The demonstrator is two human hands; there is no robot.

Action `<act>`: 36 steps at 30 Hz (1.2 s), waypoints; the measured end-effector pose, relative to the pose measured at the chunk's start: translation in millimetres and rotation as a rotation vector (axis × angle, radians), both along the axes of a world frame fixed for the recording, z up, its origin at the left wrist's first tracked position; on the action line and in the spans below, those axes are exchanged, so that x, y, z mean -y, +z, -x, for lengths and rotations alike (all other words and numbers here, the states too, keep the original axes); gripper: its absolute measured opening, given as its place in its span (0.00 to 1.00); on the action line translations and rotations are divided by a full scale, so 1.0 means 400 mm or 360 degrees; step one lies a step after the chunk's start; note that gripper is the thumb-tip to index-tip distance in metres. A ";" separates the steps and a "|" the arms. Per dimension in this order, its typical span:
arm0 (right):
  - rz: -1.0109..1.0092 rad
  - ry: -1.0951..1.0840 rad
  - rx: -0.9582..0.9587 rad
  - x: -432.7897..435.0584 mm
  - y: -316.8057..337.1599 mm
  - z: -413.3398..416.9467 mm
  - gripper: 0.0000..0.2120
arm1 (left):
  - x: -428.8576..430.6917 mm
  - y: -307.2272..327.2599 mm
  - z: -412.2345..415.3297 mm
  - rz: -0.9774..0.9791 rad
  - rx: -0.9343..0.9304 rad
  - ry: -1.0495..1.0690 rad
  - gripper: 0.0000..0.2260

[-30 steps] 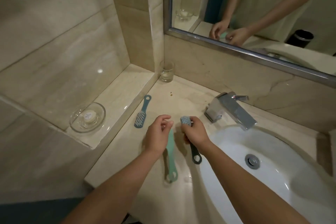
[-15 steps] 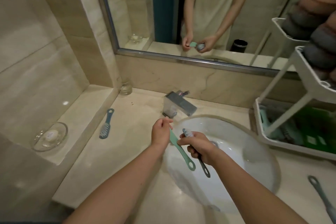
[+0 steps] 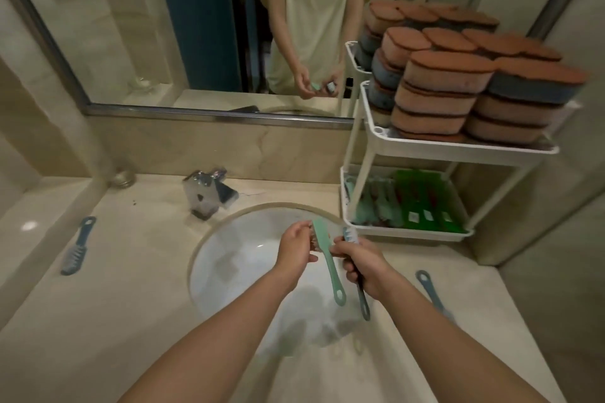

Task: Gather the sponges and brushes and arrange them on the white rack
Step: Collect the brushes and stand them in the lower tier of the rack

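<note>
Left hand [image 3: 296, 250] seemingly pinches green brush [image 3: 329, 263] by its head.

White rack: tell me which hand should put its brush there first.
Right, probably. The right hand, gripping the dark blue brush, is nearer the white rack; the left hand, holding the green brush, sits farther away over the sink.

a bathroom: marble counter [image 3: 124, 288], oval sink [image 3: 235, 258], chrome faucet [image 3: 209, 193], wall mirror [image 3: 157, 26].

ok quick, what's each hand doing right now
Left hand: holding the green brush at its head.
Right hand: gripping the dark blue brush by its handle.
</note>
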State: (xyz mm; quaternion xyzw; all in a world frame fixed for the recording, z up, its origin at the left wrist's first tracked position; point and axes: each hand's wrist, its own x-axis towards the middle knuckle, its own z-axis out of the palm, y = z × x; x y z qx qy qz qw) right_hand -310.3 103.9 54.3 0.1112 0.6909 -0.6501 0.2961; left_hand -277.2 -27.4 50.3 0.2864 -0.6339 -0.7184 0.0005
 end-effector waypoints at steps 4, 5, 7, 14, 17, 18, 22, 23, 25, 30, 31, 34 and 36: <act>-0.0034 -0.0096 -0.0024 -0.124 -0.004 0.018 0.06 | -0.122 0.008 0.021 -0.0052 0.0021 -0.0120 0.13; -0.0040 -0.0127 -0.0027 -0.150 -0.006 0.022 0.06 | -0.148 0.010 0.024 -0.0078 0.0044 -0.0165 0.12; -0.0027 -0.0195 -0.0021 -0.195 -0.007 0.032 0.05 | -0.194 0.009 0.031 -0.0112 0.0114 -0.0270 0.12; 0.0055 -0.0418 0.0077 -0.285 0.004 0.077 0.05 | -0.306 0.013 0.051 -0.0094 0.0228 -0.0620 0.16; 0.0077 -0.0422 0.0086 -0.301 0.010 0.094 0.06 | -0.327 0.019 0.056 -0.0005 0.0162 -0.0628 0.13; 0.0076 -0.0400 0.0077 -0.305 0.012 0.100 0.07 | -0.334 0.022 0.061 0.0035 0.0137 -0.0603 0.13; 0.0106 -0.0278 0.0012 -0.306 0.022 0.132 0.08 | -0.352 0.037 0.089 0.0074 0.0077 -0.0495 0.12; 0.0117 -0.0260 0.0001 -0.304 0.026 0.142 0.08 | -0.355 0.041 0.098 0.0076 0.0080 -0.0461 0.12; 0.0144 -0.0266 0.0000 -0.298 0.034 0.167 0.09 | -0.358 0.047 0.120 0.0118 0.0092 -0.0371 0.10; 0.0272 -0.0425 0.0122 -0.299 0.039 0.241 0.08 | -0.358 0.064 0.192 0.0200 0.0113 -0.0100 0.13; 0.0258 -0.0423 0.0130 -0.298 0.040 0.255 0.08 | -0.355 0.064 0.206 0.0221 0.0108 -0.0046 0.13; 0.0297 -0.0438 0.0133 -0.287 0.039 0.299 0.08 | -0.351 0.066 0.245 0.0277 0.0056 0.0028 0.18; 0.0339 -0.0460 0.0115 -0.278 0.033 0.329 0.05 | -0.350 0.065 0.273 0.0311 0.0037 0.0066 0.22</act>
